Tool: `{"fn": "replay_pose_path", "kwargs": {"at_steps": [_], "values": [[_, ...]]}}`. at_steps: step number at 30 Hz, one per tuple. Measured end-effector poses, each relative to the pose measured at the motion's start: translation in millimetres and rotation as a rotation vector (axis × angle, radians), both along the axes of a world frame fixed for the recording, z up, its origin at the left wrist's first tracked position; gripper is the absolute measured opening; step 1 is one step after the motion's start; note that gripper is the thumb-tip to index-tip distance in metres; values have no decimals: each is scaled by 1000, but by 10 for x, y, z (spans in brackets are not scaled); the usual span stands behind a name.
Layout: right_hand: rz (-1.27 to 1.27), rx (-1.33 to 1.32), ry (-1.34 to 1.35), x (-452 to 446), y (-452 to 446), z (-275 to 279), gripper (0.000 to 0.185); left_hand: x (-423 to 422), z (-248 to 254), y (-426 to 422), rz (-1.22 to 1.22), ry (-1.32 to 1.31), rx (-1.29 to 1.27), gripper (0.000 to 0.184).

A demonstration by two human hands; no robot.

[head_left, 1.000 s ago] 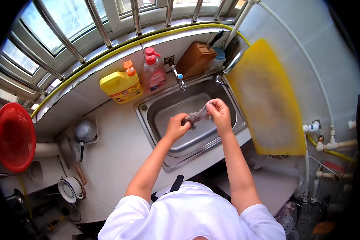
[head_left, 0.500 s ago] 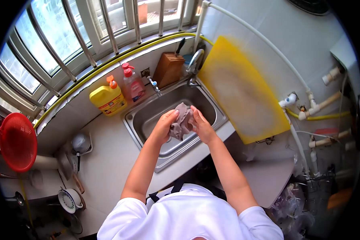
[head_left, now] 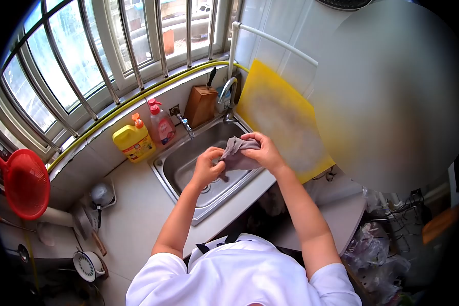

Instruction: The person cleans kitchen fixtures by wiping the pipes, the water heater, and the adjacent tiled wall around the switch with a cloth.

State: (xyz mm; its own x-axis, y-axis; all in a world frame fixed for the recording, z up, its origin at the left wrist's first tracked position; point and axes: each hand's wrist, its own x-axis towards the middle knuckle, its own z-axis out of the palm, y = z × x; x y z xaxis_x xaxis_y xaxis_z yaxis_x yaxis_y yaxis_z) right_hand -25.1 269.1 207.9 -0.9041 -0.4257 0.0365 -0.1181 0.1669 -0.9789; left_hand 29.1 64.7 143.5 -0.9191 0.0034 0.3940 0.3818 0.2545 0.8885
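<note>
Grey cloth [head_left: 239, 159] held up over the sink [head_left: 209, 210], nearer its front edge than its back one. Crumpled; long axis runs roughly hand to hand, no clear front end. Left hand [head_left: 208, 167]: fingers curled, pinching the left end. Right hand [head_left: 264, 152]: half-closed, thumb and fingers gripping the upper right. Yellow jug [head_left: 134, 144] by the sink's back-left corner, pink bottle [head_left: 162, 127] along the back edge; both labelled, print too small to read.
</note>
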Motion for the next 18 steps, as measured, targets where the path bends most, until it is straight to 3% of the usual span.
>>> {"fn": "replay_pose_path", "kwargs": {"at_steps": [4,7,9,11,13,14,18], "values": [[119,-129,-257,-63,52,206,56,-18,85,-135,-70,-75,52,29],[207,-216,-387,-138,37,358,64,-35,209,-87,-496,-440,707,28],[164,-453,-426,-161,5,441,66,-15,292,-12,-495,-380,630,29],[54,-501,-334,-147,-31,353,67,44,408,96,-391,-475,893,28],[119,-530,-695,14,-12,314,73,28,423,156,-405,-418,988,28],[154,-491,-662,-26,54,-63,76,60,462,157,-379,-467,1038,27],[63,-625,-701,346,-88,-403,70,89,376,120,-362,-505,1050,28]]}}
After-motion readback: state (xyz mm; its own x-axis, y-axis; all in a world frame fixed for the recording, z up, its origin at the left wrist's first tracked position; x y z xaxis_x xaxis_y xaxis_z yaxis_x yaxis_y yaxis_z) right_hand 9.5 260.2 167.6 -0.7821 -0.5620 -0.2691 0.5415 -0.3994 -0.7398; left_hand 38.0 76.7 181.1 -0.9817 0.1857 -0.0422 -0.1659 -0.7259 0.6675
